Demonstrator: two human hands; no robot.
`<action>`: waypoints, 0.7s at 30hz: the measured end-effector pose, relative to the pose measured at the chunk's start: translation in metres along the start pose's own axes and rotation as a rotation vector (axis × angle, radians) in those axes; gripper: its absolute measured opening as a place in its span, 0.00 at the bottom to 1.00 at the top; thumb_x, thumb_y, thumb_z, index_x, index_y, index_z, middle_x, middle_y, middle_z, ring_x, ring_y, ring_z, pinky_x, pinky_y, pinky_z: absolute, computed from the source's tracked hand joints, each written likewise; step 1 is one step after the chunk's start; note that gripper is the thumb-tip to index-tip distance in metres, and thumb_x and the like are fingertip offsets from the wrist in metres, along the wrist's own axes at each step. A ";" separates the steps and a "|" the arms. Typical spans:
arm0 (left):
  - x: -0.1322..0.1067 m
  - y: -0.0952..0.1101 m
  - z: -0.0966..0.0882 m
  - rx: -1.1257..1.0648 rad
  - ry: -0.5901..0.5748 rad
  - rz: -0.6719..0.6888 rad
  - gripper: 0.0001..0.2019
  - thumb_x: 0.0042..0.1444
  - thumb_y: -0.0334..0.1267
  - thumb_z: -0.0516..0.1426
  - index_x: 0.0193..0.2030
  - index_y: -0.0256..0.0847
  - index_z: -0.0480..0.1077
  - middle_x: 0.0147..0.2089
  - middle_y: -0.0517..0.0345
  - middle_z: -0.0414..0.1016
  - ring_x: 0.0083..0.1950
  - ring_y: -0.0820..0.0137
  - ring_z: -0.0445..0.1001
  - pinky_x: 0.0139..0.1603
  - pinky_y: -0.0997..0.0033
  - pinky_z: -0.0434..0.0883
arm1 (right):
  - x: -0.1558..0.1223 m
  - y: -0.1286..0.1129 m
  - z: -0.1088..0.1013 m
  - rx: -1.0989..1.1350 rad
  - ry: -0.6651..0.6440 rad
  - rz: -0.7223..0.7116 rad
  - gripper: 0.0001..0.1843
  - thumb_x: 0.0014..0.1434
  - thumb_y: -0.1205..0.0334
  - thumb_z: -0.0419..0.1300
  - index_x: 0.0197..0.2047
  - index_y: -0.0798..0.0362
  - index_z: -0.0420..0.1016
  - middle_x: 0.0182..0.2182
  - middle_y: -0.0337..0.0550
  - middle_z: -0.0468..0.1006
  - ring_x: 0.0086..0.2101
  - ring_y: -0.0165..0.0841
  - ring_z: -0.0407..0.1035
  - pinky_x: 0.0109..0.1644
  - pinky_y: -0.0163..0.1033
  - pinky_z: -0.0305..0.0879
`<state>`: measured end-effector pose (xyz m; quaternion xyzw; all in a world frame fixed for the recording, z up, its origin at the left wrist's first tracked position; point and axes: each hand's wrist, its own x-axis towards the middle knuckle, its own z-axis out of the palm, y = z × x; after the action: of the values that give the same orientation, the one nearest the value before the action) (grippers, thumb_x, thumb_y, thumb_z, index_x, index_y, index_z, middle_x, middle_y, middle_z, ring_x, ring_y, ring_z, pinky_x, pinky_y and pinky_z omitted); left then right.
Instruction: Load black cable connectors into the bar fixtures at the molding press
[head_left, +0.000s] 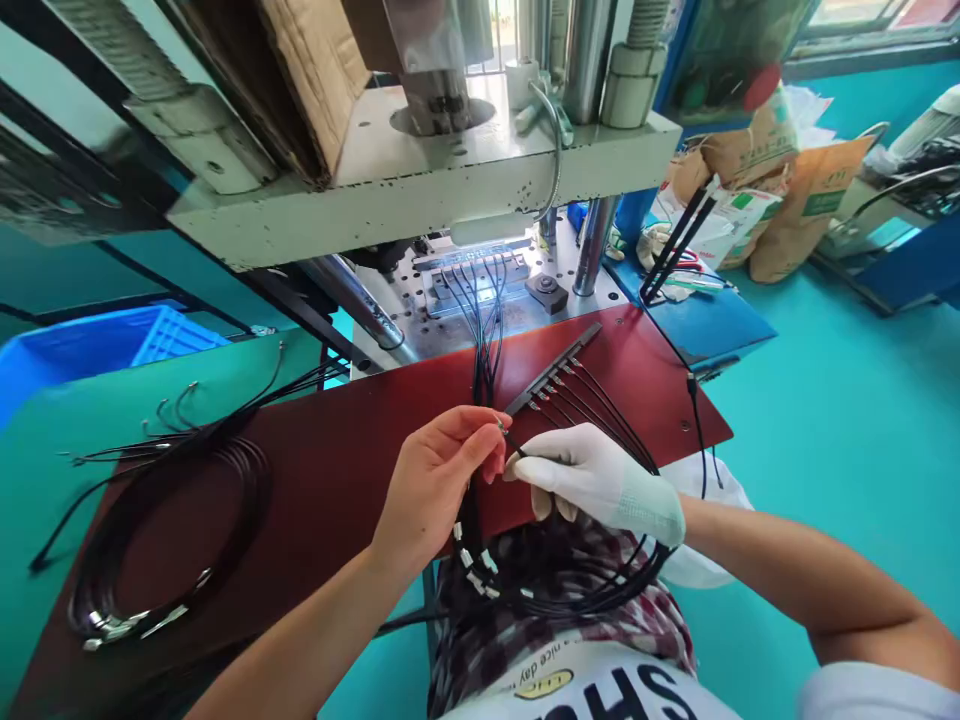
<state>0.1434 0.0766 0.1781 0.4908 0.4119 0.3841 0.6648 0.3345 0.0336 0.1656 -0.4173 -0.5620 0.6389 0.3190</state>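
Observation:
My bare left hand [442,470] pinches the small metal end of a black cable [514,442] between thumb and fingers. In a white glove, my right hand [581,475] grips the same cable just behind that end. Beyond the hands, a dark grey bar [555,368] lies slanted on the red board, with several metal cable connectors [551,390] set along its edge. Their black cables run down to the right, behind my gloved hand. A looped bundle of black cables [600,600] with silver connectors hangs over my lap.
A press [420,165] stands ahead, with several cables fanned into a metal mould [476,285] on its bed. Coiled black cables [259,480] lie on the red board [337,500] at left. A blue crate [157,335] is far left; paper sacks [810,200] stand at right.

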 end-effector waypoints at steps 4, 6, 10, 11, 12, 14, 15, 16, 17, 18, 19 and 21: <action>0.004 -0.014 0.016 -0.056 0.055 -0.076 0.08 0.55 0.41 0.66 0.35 0.37 0.77 0.33 0.56 0.74 0.28 0.79 0.67 0.29 0.78 0.65 | 0.000 0.011 0.002 -0.041 0.034 -0.013 0.25 0.67 0.44 0.54 0.30 0.59 0.70 0.24 0.39 0.75 0.20 0.21 0.62 0.23 0.26 0.58; 0.002 -0.022 0.016 -0.048 0.055 -0.078 0.07 0.56 0.40 0.65 0.35 0.37 0.77 0.35 0.57 0.74 0.28 0.81 0.65 0.30 0.79 0.65 | 0.001 0.019 0.003 -0.030 0.054 -0.015 0.22 0.67 0.46 0.55 0.33 0.58 0.72 0.24 0.38 0.75 0.19 0.21 0.62 0.22 0.26 0.58; -0.002 -0.032 0.009 -0.010 0.011 -0.086 0.05 0.56 0.36 0.66 0.38 0.40 0.78 0.34 0.59 0.73 0.30 0.82 0.65 0.33 0.82 0.66 | 0.003 0.032 0.004 0.022 0.075 0.018 0.20 0.68 0.47 0.54 0.36 0.57 0.72 0.24 0.37 0.74 0.20 0.23 0.62 0.21 0.27 0.57; -0.003 -0.033 0.007 0.006 -0.008 -0.098 0.05 0.56 0.36 0.65 0.38 0.40 0.78 0.35 0.59 0.73 0.31 0.81 0.66 0.34 0.82 0.66 | 0.004 0.033 0.005 0.029 0.074 0.025 0.21 0.68 0.47 0.53 0.35 0.57 0.71 0.24 0.38 0.75 0.20 0.23 0.63 0.21 0.27 0.57; -0.004 -0.032 0.005 0.023 -0.028 -0.114 0.05 0.56 0.36 0.65 0.39 0.40 0.78 0.35 0.59 0.74 0.33 0.81 0.67 0.35 0.83 0.67 | 0.004 0.034 0.005 0.037 0.070 0.023 0.22 0.68 0.46 0.53 0.33 0.57 0.71 0.24 0.38 0.75 0.20 0.23 0.63 0.21 0.27 0.57; -0.004 -0.029 0.003 0.048 -0.059 -0.135 0.06 0.56 0.36 0.65 0.41 0.41 0.78 0.37 0.58 0.74 0.35 0.80 0.69 0.36 0.82 0.67 | 0.004 0.032 0.004 0.041 0.058 0.006 0.23 0.68 0.46 0.53 0.32 0.58 0.70 0.24 0.39 0.75 0.20 0.23 0.63 0.22 0.27 0.58; -0.004 -0.026 0.002 0.050 -0.065 -0.130 0.08 0.56 0.36 0.65 0.43 0.42 0.78 0.37 0.58 0.74 0.35 0.80 0.69 0.36 0.82 0.67 | 0.003 0.030 0.003 0.040 0.049 0.004 0.23 0.68 0.46 0.53 0.33 0.58 0.71 0.24 0.39 0.75 0.20 0.22 0.63 0.22 0.27 0.58; -0.003 -0.024 0.001 0.042 -0.060 -0.109 0.09 0.56 0.37 0.65 0.45 0.43 0.78 0.36 0.59 0.73 0.34 0.79 0.68 0.36 0.81 0.67 | 0.003 0.027 0.002 0.038 0.038 0.009 0.22 0.68 0.47 0.53 0.35 0.58 0.72 0.24 0.38 0.75 0.20 0.22 0.63 0.22 0.26 0.58; -0.002 -0.021 0.001 0.032 -0.045 -0.077 0.09 0.57 0.37 0.65 0.45 0.43 0.78 0.36 0.59 0.72 0.33 0.80 0.67 0.35 0.80 0.66 | 0.003 0.025 0.001 0.036 0.025 0.019 0.21 0.69 0.48 0.53 0.37 0.58 0.74 0.24 0.38 0.75 0.20 0.21 0.63 0.22 0.26 0.58; -0.001 -0.019 0.002 0.021 -0.028 -0.043 0.08 0.57 0.37 0.64 0.44 0.43 0.79 0.36 0.58 0.72 0.31 0.80 0.66 0.33 0.79 0.65 | 0.003 0.024 0.000 0.033 0.012 0.031 0.20 0.69 0.49 0.53 0.39 0.58 0.74 0.24 0.38 0.75 0.19 0.21 0.62 0.22 0.25 0.58; 0.000 -0.017 0.003 0.010 -0.011 -0.019 0.06 0.58 0.38 0.63 0.42 0.42 0.79 0.36 0.58 0.72 0.30 0.80 0.65 0.32 0.78 0.64 | 0.002 0.023 0.000 0.033 0.003 0.040 0.19 0.69 0.50 0.53 0.41 0.58 0.75 0.24 0.38 0.75 0.19 0.21 0.62 0.22 0.25 0.58; 0.003 -0.017 0.006 -0.005 0.010 -0.006 0.05 0.59 0.38 0.63 0.37 0.40 0.78 0.36 0.57 0.72 0.28 0.80 0.63 0.31 0.76 0.63 | 0.001 0.023 -0.001 0.037 0.002 0.043 0.20 0.69 0.50 0.53 0.39 0.59 0.75 0.24 0.38 0.75 0.19 0.21 0.62 0.22 0.25 0.57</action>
<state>0.1520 0.0738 0.1620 0.4860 0.4156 0.3855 0.6652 0.3364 0.0315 0.1430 -0.4240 -0.5407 0.6556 0.3133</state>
